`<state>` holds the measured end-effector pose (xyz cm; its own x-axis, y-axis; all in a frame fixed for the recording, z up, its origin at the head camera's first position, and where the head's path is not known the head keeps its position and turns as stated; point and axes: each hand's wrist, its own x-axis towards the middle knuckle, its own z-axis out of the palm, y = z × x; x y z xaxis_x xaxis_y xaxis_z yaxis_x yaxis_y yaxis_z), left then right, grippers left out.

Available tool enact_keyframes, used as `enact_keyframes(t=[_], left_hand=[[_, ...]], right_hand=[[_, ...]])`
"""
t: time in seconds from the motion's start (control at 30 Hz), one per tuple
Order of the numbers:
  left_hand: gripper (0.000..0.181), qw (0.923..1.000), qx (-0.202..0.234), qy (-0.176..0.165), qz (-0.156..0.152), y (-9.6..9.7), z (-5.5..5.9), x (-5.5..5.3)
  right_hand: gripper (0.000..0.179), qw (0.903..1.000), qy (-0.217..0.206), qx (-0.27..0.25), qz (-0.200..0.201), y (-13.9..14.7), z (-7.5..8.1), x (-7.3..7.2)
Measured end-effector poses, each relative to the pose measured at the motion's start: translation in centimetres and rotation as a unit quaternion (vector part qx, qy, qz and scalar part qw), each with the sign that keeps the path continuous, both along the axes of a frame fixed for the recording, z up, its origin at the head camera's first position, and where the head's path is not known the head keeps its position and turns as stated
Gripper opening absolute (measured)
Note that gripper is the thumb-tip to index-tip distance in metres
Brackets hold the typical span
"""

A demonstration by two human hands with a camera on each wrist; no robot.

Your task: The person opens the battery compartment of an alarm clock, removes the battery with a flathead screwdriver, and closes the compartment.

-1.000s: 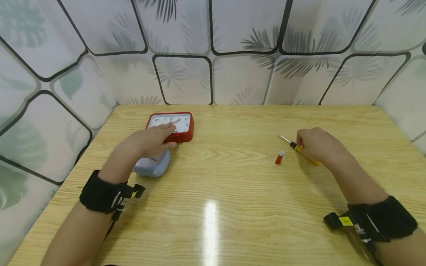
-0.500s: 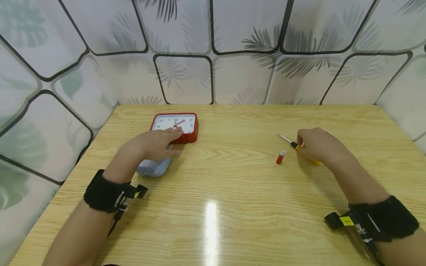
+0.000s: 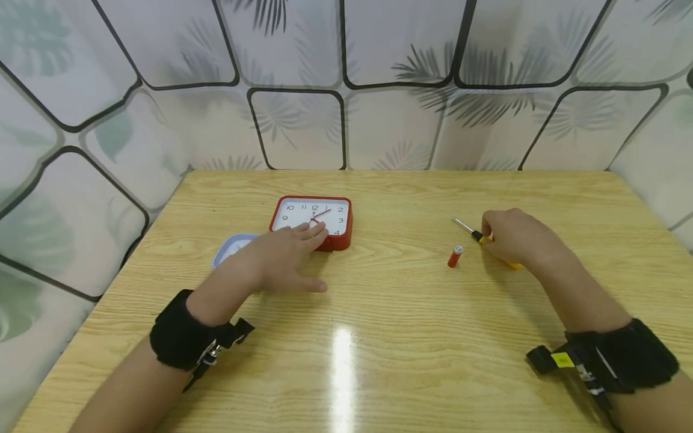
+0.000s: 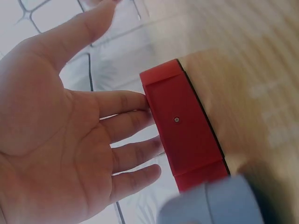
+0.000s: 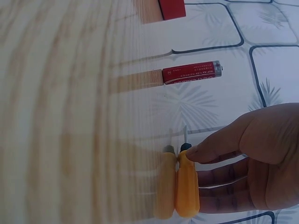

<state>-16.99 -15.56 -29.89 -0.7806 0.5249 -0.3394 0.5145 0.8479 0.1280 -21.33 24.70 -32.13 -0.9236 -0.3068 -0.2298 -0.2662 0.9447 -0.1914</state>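
Observation:
A red square clock with a white face lies face up on the table. My left hand has its fingers extended, their tips over the clock's front-left part; in the left wrist view the fingertips touch the red clock's side. Left of that hand, partly covered by it, sits a light-blue rounded object. My right hand pinches the yellow handle of a screwdriver lying on the table, its metal shaft pointing to the far left. A red battery stands upright just left of that hand.
The wooden table ends at the back against a patterned curtain, which also rises along the left and right sides. Both wrists wear black bands with small cameras and cables.
The left hand and the clock have moved to the right and nearer to me, away from the light-blue object. The right hand, screwdriver and battery have stayed in place.

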Motion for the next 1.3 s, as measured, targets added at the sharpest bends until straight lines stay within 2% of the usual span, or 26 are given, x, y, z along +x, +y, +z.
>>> enact_keyframes(t=[0.3,0.53,0.63,0.7,0.8,0.93,1.0,1.13,1.3], left_hand=[[0.101,0.9978,-0.015,0.018,-0.061,2.4,-0.2,2.2],[0.093,0.9911,-0.043,0.063,-0.11,4.0,0.5,4.5],[0.085,0.988,-0.048,0.083,-0.122,4.4,0.7,4.9],[0.079,0.9881,-0.029,0.096,-0.117,4.4,0.7,4.8],[0.08,0.9878,0.029,0.116,-0.1,4.0,0.5,3.9],[0.104,0.9837,0.088,0.141,-0.067,3.2,0.0,2.5],[0.115,0.9826,0.092,0.15,-0.058,2.9,-0.3,1.8],[0.125,0.9856,0.08,0.143,-0.042,2.7,-1.1,1.0],[0.129,0.9947,0.045,0.086,-0.034,3.0,-2.2,0.5]], right_hand=[[0.017,1.0,-0.007,0.0,-0.006,0.1,-0.1,-0.1],[0.018,1.0,-0.007,0.001,-0.007,0.0,-0.1,-0.1],[0.018,0.9999,-0.012,0.002,-0.009,-0.1,-0.1,-0.1],[0.018,0.9998,-0.015,0.002,-0.011,-0.1,-0.1,-0.2],[0.018,0.9998,-0.014,0.002,-0.01,-0.1,-0.1,-0.2],[0.017,1.0,-0.005,0.003,-0.001,-0.1,-0.2,-0.2],[0.017,1.0,-0.002,0.002,0.002,-0.1,-0.2,-0.2],[0.017,1.0,-0.006,-0.001,-0.001,-0.2,-0.1,-0.1],[0.019,0.9999,-0.011,-0.002,-0.009,-0.2,-0.1,0.1]])
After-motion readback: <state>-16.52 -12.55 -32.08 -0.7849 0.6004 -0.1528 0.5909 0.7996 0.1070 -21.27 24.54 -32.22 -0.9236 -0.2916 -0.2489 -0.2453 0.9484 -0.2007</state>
